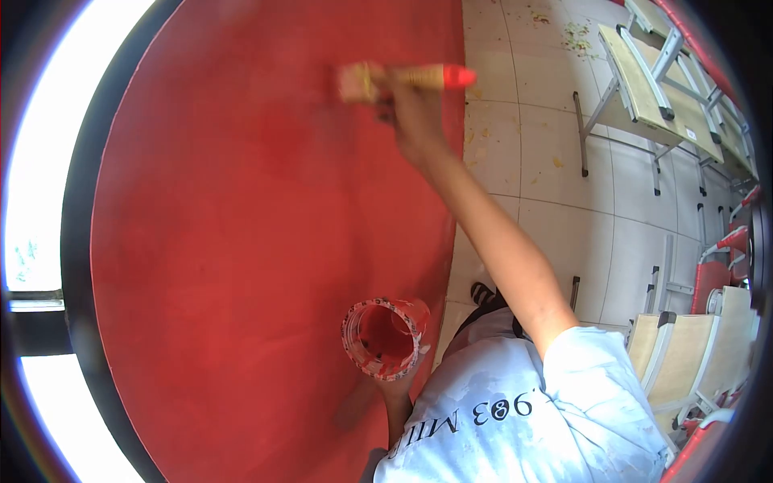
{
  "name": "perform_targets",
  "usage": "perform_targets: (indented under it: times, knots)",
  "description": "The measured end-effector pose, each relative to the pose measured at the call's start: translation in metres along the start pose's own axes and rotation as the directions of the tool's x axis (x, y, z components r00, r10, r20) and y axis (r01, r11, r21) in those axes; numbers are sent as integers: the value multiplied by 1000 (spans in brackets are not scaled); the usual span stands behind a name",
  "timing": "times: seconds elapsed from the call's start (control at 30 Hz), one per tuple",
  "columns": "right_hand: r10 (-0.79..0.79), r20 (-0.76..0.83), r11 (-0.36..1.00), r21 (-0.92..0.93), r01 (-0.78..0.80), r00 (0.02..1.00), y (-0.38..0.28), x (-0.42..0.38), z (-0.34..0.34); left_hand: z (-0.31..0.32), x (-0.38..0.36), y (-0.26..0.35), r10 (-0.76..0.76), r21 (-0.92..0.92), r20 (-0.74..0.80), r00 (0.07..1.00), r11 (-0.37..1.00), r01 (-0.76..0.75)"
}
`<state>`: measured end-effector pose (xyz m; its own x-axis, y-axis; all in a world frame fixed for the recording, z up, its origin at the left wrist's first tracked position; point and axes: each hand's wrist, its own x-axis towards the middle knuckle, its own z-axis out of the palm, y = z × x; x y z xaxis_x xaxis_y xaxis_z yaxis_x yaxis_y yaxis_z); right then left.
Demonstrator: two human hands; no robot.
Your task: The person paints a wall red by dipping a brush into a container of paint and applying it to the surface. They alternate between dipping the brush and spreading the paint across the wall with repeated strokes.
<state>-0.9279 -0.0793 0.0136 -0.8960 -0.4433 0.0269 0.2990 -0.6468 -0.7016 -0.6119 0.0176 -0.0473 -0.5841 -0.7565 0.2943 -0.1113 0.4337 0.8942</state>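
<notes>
My right hand point(412, 117) is closed around a paintbrush point(427, 77) with a yellowish handle and a red tip. Its broad head points left, at the red-painted wall point(241, 201); motion blur hides whether the bristles touch the surface. Lower down, my left hand point(396, 386) grips a paint bucket point(348, 342), its fingers mostly hidden behind it. Red paint coats the bucket's inside, and its rim is smeared and spotted. The mouth of the bucket faces up toward me, close to the wall.
A dark frame point(78, 201) with bright window panes borders the wall on the left. On the right, pale floor tiles point(555, 153) carry scattered scraps point(576, 39). Desks point(644, 105) and red-edged chairs point(708, 282) with metal legs stand along the right side.
</notes>
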Motion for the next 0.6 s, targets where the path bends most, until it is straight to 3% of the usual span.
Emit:
perform_targets:
  times: [0.1,0.17,0.27,0.4,0.47,0.53,0.57,0.6]
  knots:
    - [118,-199,980,-134,-147,973,62,-14,-69,3,7,2,72,-44,-20,997,996,-73]
    - [41,-313,955,-266,-129,949,71,-17,-93,6,11,9,66,-125,-59,996,990,-73]
    - [-109,-46,895,-439,77,993,42,-6,-64,1,2,-7,-39,-52,-15,999,998,38]
    - [-329,139,899,-257,354,934,-30,5,59,4,9,0,14,-101,22,1000,995,-12]
    - [-328,76,944,46,325,942,-76,-11,106,3,8,-7,52,-75,52,997,996,-48]
    - [-97,154,985,156,73,983,-120,-29,120,6,8,-6,32,-144,7,999,989,-31]
    - [-112,97,982,163,95,989,-111,-18,122,7,8,-6,19,-179,-16,1000,984,-21]
    - [-205,177,969,176,174,963,-100,-18,114,8,7,-4,32,-155,-14,999,987,-34]
